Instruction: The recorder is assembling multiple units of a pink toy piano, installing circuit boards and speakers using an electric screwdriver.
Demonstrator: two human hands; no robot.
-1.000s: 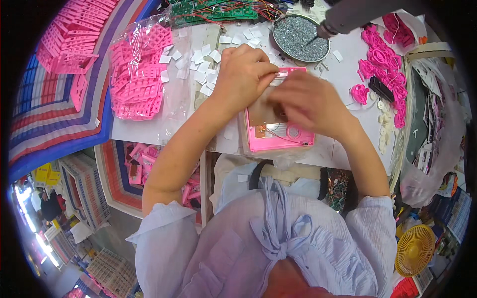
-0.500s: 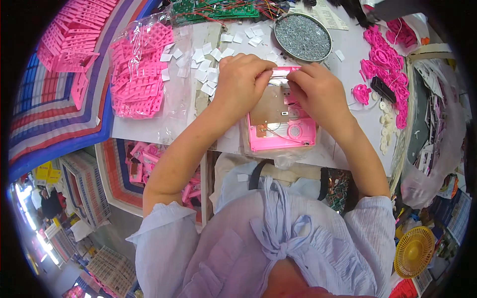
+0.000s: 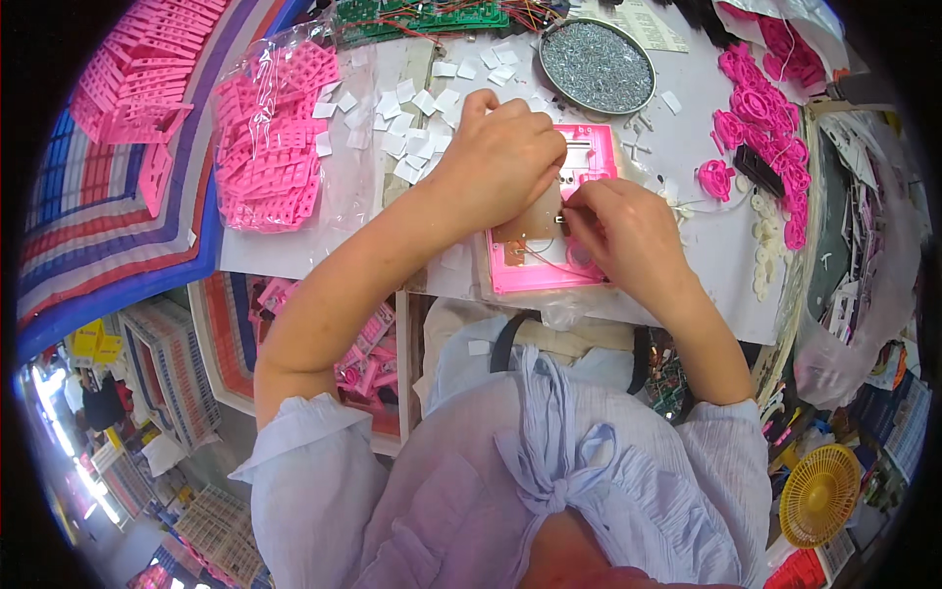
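Note:
A pink plastic casing (image 3: 606, 147) lies open on the table in front of me, with a brown circuit board (image 3: 525, 224) and thin wires inside. My left hand (image 3: 508, 147) rests over the casing's upper left side and the board. Its fingers are curled, and their tips and whatever they hold are hidden. My right hand (image 3: 628, 231) is at the board's right edge, thumb and fingertips pinched beside a small metal part (image 3: 560, 219). Anything in that pinch is too small to make out. The casing's lower right lies partly behind this hand.
A round dish of small screws (image 3: 599, 67) stands beyond the casing. White paper squares (image 3: 400, 123) are scattered to its left, beside a bag of pink parts (image 3: 270, 147). Green circuit boards (image 3: 422, 18) lie at the back; pink rings (image 3: 756, 108) lie at right.
My right hand has come from the casing's top edge down to the board's right edge. My left hand has shifted slightly, its fingers now over the upper board. The casing's upper right has come into view.

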